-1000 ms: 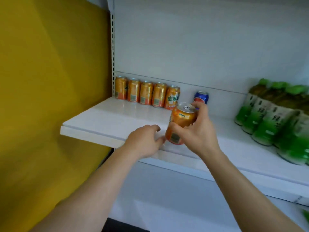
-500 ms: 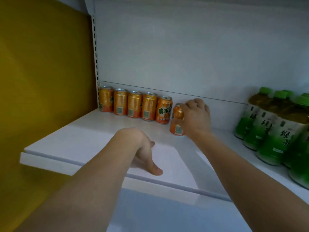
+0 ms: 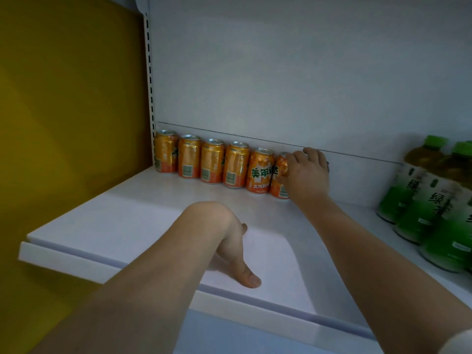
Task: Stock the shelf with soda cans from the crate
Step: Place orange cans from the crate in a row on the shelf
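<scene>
I am holding the right hand (image 3: 305, 175) at about 1 o'clock from the centre of the view, fingers curled round an orange can (image 3: 279, 176) that is standing upright on the shelf (image 3: 132, 221). The can is sitting at the right end of a row of five orange cans (image 3: 213, 160), touching or nearly touching the last of them; I cannot tell which. The row is running along the back wall (image 3: 281, 80), from the slotted upright (image 3: 150, 85) at 11 o'clock toward the middle.

I am resting the left hand (image 3: 231, 247) on the front part of the shelf at about 6 o'clock, thumb pressed down, and I am holding nothing in it. Its other fingers are hidden behind the wrist, so I cannot tell how they lie.

Green bottles (image 3: 431, 200) are standing at 3 o'clock, well apart from the can. The crate is not in view.

Risks from this position, as I am judging them:

- Releasing with a sideways drag: my fingers are wrapping the can's right and rear sides, so pulling out to the left may be enough to push it into its neighbour and disturb the row.
- Withdrawing low: my forearm is crossing the shelf close to the surface, and a careless retreat may clip the can.
- Releasing before the base is sitting flat may leave it rocking.
- The can's label is partly covered by my hand, so I cannot confirm its facing.
</scene>
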Demonstrator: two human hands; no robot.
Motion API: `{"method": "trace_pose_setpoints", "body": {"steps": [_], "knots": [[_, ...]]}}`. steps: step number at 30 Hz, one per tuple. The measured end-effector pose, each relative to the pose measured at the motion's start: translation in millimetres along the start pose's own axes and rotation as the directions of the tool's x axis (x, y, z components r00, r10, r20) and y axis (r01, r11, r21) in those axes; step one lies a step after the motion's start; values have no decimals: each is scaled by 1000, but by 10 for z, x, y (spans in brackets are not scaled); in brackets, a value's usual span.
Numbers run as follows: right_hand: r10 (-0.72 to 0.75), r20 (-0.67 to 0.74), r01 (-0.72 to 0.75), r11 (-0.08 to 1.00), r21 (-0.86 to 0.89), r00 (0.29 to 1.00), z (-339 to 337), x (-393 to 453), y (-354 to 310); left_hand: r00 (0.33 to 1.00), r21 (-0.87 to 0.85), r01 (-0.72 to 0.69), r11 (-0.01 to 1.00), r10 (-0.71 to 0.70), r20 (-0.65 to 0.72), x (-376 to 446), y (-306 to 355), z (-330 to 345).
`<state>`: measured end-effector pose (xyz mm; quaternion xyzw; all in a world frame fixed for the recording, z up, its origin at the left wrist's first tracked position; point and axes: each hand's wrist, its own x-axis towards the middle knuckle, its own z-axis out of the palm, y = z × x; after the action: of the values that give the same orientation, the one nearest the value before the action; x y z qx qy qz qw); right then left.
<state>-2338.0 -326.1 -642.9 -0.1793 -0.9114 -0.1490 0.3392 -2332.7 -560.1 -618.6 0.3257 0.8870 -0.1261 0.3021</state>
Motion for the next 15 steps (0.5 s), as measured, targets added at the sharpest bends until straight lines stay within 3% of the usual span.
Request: {"method": "trace_pose_setpoints", "body": {"steps": [6, 10, 13, 15], "knots": [[2, -61, -3, 1000, -25, 998, -58, -121, -46, 976, -6, -105, 994, 102, -190, -115, -9, 78], [-22, -139, 35, 995, 92, 990, -406, -436, -206, 935, -75, -180, 981, 146, -324, -182, -86, 252], [-2, -201, 44, 977, 208, 980, -738, -818, -472, 843, -191, -250, 949, 116, -526, -227, -171, 622], [23, -227, 45, 956, 289, 974, -921, -1128, -683, 687, -301, -363, 882, 35, -726, -270, -191, 1002]]}}
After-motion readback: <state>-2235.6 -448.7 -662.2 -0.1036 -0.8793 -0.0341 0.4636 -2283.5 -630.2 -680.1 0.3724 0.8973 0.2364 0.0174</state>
